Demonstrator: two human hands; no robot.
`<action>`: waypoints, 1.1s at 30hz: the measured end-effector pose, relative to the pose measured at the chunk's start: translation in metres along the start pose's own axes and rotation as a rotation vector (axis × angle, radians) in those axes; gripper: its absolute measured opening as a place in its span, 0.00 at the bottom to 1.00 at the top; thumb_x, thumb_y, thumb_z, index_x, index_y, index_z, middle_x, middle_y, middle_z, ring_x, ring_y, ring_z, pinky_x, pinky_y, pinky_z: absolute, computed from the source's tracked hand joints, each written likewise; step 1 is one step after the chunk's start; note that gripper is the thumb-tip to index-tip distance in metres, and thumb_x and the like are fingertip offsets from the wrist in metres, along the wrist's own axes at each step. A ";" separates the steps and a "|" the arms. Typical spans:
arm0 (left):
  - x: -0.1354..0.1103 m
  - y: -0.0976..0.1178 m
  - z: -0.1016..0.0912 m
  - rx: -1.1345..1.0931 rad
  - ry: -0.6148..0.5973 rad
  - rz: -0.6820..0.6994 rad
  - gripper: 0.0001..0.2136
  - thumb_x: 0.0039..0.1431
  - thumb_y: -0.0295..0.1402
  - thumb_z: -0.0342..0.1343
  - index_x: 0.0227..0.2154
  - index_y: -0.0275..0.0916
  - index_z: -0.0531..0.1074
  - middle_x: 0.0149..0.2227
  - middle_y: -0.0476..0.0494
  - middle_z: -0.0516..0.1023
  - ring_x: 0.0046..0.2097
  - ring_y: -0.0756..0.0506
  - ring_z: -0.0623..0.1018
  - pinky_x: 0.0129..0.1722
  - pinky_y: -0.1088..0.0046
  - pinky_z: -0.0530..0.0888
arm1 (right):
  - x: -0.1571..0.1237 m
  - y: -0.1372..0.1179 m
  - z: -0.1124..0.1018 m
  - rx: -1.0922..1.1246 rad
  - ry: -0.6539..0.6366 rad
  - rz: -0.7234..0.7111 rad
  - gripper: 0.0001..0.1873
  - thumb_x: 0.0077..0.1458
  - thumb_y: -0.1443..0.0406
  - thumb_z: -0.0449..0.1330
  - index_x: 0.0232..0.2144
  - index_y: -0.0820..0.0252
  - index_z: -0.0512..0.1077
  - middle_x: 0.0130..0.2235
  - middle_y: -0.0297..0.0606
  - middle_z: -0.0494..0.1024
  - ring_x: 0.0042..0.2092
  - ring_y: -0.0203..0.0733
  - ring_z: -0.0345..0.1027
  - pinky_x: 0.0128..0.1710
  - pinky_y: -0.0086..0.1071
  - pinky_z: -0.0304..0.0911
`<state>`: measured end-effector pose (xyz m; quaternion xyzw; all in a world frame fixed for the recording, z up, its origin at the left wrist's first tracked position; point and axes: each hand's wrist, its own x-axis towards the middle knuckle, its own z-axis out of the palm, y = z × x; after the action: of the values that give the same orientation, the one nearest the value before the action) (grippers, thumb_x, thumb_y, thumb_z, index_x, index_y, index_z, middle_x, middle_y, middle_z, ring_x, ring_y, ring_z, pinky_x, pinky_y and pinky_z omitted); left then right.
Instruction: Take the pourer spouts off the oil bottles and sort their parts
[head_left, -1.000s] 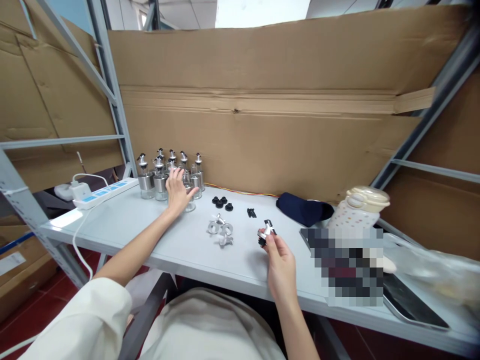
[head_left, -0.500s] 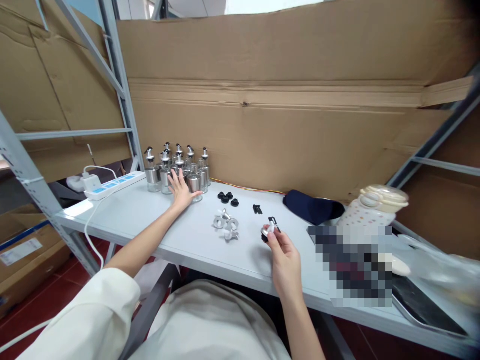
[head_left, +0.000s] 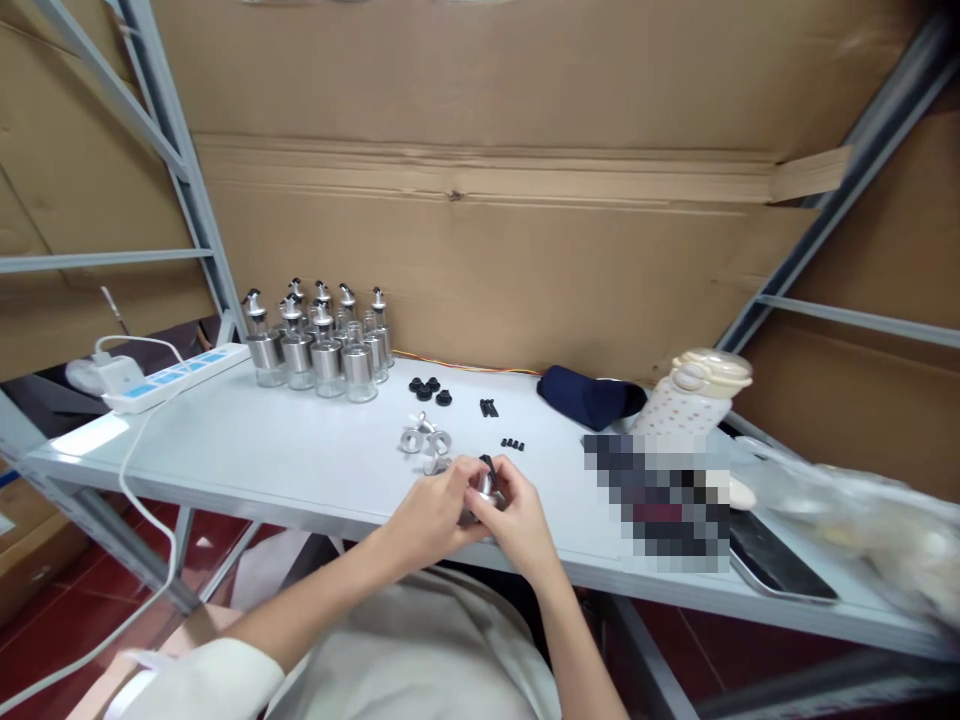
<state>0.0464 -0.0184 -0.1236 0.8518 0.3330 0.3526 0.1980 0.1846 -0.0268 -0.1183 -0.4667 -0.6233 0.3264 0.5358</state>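
Both of my hands meet at the near edge of the white table [head_left: 247, 460]. My left hand [head_left: 431, 510] and my right hand [head_left: 517, 515] pinch one small metal pourer cap [head_left: 484, 485] with a black lever between their fingertips. Two or three more silver pourer caps [head_left: 421, 440] lie just beyond my hands. Further back sit black rubber stoppers [head_left: 430, 388] and small black pins [head_left: 489, 407], with more tiny black bits [head_left: 512, 444] near my right hand. Several small glass bottles with pourer tops [head_left: 319, 340] stand in a cluster at the back left.
A white power strip [head_left: 176, 377] with a plug and cable lies at the table's left end. A dark blue cloth [head_left: 589, 395], a cream dotted bottle [head_left: 690, 400] and a dark tablet [head_left: 780, 565] sit at the right. Cardboard sheets back the shelf.
My left hand left the bottles and came back to the near edge to join my right hand on the pourer cap. The camera tilted down and right.
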 end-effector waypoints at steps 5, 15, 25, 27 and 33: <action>0.000 -0.008 -0.005 -0.166 0.059 -0.061 0.12 0.54 0.34 0.53 0.38 0.40 0.55 0.28 0.51 0.66 0.23 0.52 0.66 0.24 0.76 0.63 | -0.002 -0.005 -0.001 -0.020 -0.097 -0.085 0.10 0.48 0.60 0.60 0.25 0.58 0.62 0.24 0.27 0.61 0.27 0.33 0.56 0.28 0.28 0.55; -0.004 -0.009 -0.007 -0.196 -0.011 -0.100 0.09 0.56 0.33 0.48 0.32 0.41 0.51 0.28 0.53 0.60 0.24 0.53 0.63 0.25 0.76 0.61 | 0.000 0.007 -0.002 0.043 -0.046 -0.247 0.18 0.52 0.65 0.59 0.47 0.52 0.70 0.46 0.39 0.72 0.45 0.41 0.67 0.44 0.35 0.64; -0.001 -0.009 -0.003 0.001 -0.150 -0.092 0.05 0.58 0.32 0.43 0.34 0.40 0.51 0.31 0.47 0.64 0.31 0.47 0.69 0.30 0.71 0.66 | -0.003 0.007 0.007 -0.184 0.031 -0.315 0.12 0.62 0.62 0.45 0.36 0.57 0.67 0.35 0.38 0.71 0.38 0.38 0.67 0.39 0.32 0.63; -0.001 -0.009 -0.002 0.017 -0.214 0.000 0.04 0.58 0.30 0.43 0.32 0.41 0.51 0.32 0.47 0.63 0.29 0.49 0.67 0.29 0.72 0.65 | -0.003 0.008 0.007 -0.141 0.160 -0.230 0.15 0.63 0.60 0.42 0.31 0.57 0.65 0.27 0.33 0.67 0.30 0.36 0.64 0.33 0.30 0.61; -0.003 -0.008 -0.007 -0.155 -0.079 -0.052 0.09 0.61 0.34 0.45 0.31 0.42 0.47 0.34 0.48 0.61 0.30 0.51 0.64 0.33 0.73 0.66 | -0.001 0.008 0.002 -0.114 0.322 -0.146 0.16 0.58 0.56 0.51 0.27 0.59 0.72 0.32 0.37 0.68 0.35 0.38 0.64 0.36 0.31 0.61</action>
<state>0.0362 -0.0144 -0.1249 0.8383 0.3185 0.3382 0.2854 0.1842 -0.0249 -0.1259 -0.4962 -0.5791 0.1720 0.6236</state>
